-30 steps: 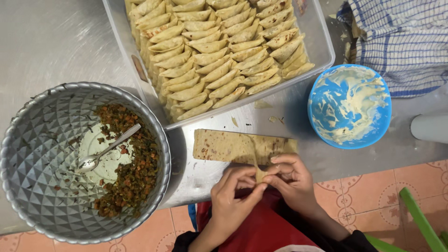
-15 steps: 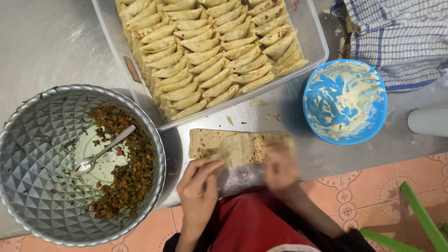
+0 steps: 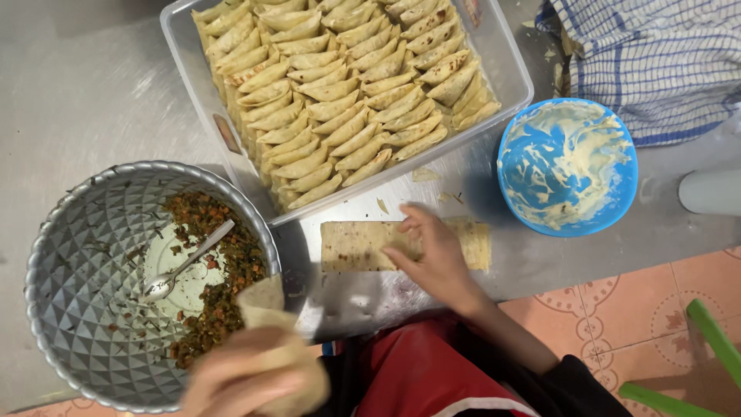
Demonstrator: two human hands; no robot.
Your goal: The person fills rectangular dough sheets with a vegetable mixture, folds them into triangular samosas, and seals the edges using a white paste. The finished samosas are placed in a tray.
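Our left hand (image 3: 255,374) grips a folded tan pastry cone (image 3: 266,305) over the faceted metal bowl (image 3: 85,255), right hand (image 3: 436,251) flat, holding nothing, on the rectangular pastry strips (image 3: 359,245).

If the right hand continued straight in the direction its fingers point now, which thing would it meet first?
The right hand rests on the pastry strips, fingers pointing up-left. Going on, it would probably first meet the near wall of the clear tray holding the folded pastries.

no labels, signs or screens in view, one clear plastic container (image 3: 509,58) at top centre, rectangular, packed with folded pastries (image 3: 340,100)
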